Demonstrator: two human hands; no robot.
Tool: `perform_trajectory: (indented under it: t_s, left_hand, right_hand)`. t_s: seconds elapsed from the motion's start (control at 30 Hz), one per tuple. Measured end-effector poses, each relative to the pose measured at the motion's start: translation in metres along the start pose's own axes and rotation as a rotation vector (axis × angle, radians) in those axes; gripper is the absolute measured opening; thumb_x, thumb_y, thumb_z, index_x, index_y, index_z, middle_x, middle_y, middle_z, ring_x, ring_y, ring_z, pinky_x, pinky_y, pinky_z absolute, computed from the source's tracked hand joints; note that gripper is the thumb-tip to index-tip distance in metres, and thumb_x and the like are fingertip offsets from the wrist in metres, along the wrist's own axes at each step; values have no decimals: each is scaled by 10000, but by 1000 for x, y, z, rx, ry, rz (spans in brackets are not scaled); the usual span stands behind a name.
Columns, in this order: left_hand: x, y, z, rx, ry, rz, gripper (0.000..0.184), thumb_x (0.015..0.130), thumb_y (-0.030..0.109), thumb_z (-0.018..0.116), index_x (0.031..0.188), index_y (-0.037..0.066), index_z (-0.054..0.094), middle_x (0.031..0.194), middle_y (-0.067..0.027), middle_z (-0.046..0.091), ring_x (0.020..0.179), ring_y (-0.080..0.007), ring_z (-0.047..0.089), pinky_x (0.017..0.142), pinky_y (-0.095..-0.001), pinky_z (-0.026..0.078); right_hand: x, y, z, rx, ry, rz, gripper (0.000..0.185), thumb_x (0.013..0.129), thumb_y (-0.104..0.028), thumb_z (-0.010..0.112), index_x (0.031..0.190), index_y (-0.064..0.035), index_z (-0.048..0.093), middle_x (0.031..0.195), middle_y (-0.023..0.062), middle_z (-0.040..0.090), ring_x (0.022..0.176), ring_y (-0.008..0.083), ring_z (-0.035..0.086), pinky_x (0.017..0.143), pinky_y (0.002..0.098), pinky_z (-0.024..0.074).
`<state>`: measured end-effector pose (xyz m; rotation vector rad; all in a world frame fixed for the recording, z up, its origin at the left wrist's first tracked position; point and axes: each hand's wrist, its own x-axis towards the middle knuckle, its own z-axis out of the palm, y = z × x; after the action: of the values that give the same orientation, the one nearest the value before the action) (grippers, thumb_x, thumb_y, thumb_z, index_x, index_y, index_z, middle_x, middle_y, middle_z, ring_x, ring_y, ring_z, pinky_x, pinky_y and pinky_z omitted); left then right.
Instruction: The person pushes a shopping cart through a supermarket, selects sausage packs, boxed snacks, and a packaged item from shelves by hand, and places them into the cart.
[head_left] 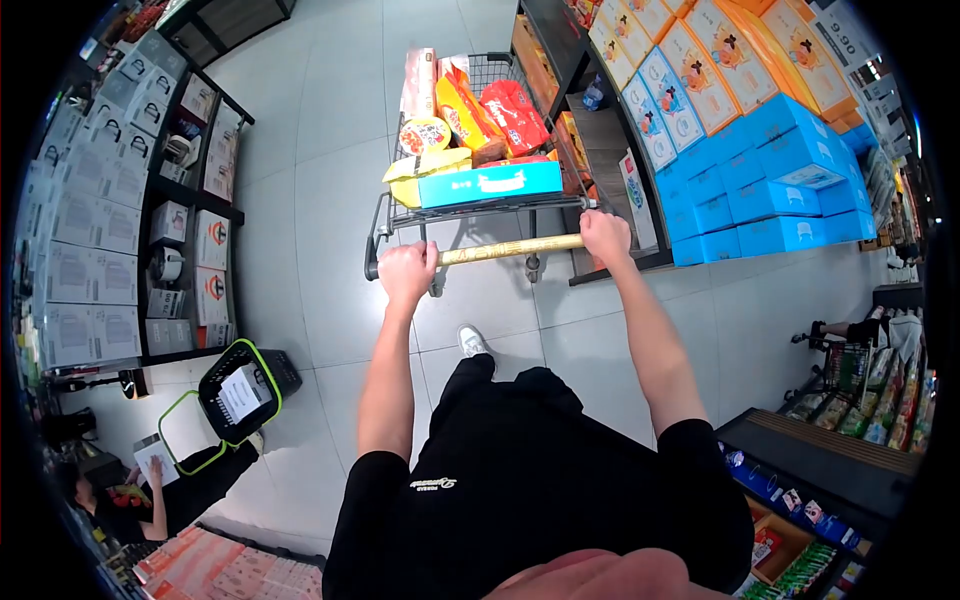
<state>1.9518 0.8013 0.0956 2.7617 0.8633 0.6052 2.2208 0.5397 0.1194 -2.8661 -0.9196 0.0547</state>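
Both of my hands are wrapped round the yellow handle (pixel 515 249) of a shopping cart (pixel 490 207). My left hand (pixel 408 270) grips its left end, and my right hand (pixel 606 236) grips the right end near a shelf. In the cart lie a blue box (pixel 490 184), a red bag (pixel 515 117), a yellow and red packet (pixel 466 118), a round tub with a patterned lid (pixel 425 135), a yellow bag (pixel 428 172) and a tall pale pink package (pixel 419 83). What lies beneath them is hidden.
Stacked blue boxes (pixel 765 175) and orange gift boxes (pixel 700 65) stand close on the right. Shelves with white cartons (pixel 95 275) line the left. A person (pixel 110 505) is at lower left beside a black and green basket (pixel 240 390). Another cart (pixel 845 365) stands far right.
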Motion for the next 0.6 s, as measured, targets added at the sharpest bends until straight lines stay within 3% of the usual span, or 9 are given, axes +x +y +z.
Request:
perform_trajectory:
  t_s: [0.6]
  left_hand:
    - [181,-53,32,-14,53,-32,348,884,283,571,612,75,635,575,-123,599,551,-311,582,619,-415,453]
  right_hand:
    - [190,-54,-10,12,38,-3,303,900,-295,492,790,-99,694,756,169,696,737,384,667,740,488,512]
